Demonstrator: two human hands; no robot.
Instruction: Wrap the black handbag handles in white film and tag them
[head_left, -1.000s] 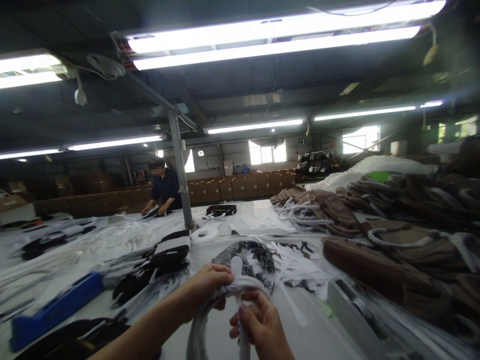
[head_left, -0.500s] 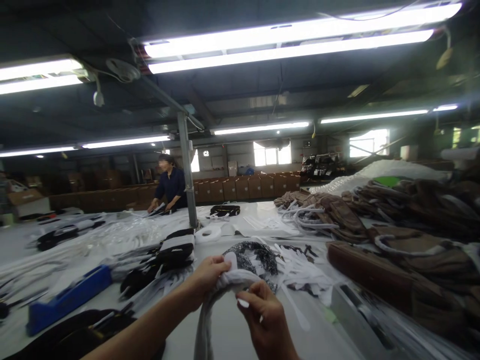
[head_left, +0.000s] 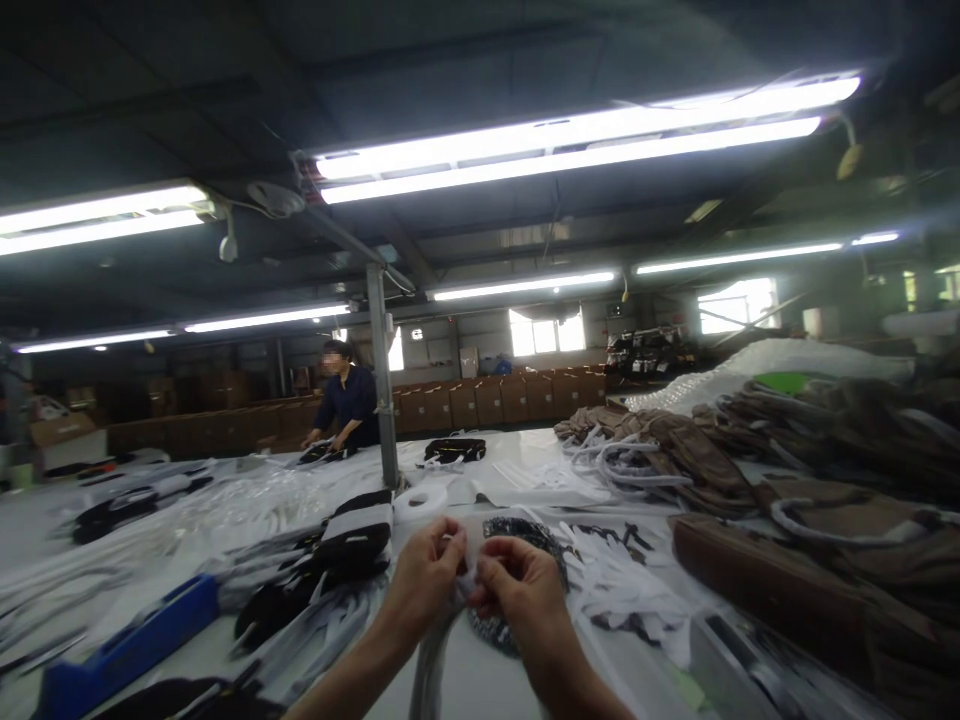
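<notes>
The grip of the left hand (head_left: pixel 421 582) pinches the upper end of a pale strap (head_left: pixel 430 668), which hangs down toward the near edge; just beside it, the right hand (head_left: pixel 529 590) pinches there too, fingers curled. Along the bench (head_left: pixel 611 685), from the left: a blue holder (head_left: pixel 135 648), a black bundle (head_left: pixel 358 545) with a pale band, a dark speckled bundle (head_left: pixel 551 545) behind the right hand, loose white strips (head_left: pixel 634 585), a grey holder (head_left: pixel 739 665), brown bags (head_left: pixel 772 570).

The left hand (head_left: pixel 429 570) and right hand (head_left: pixel 531 590) are showing bare, with slender, rounded fingers (head_left: pixel 514 550). Both forearms (head_left: pixel 351 660) are appearing bare too, tapering toward the wrists (head_left: pixel 395 618); soft blur is hiding the finer detail.
</notes>
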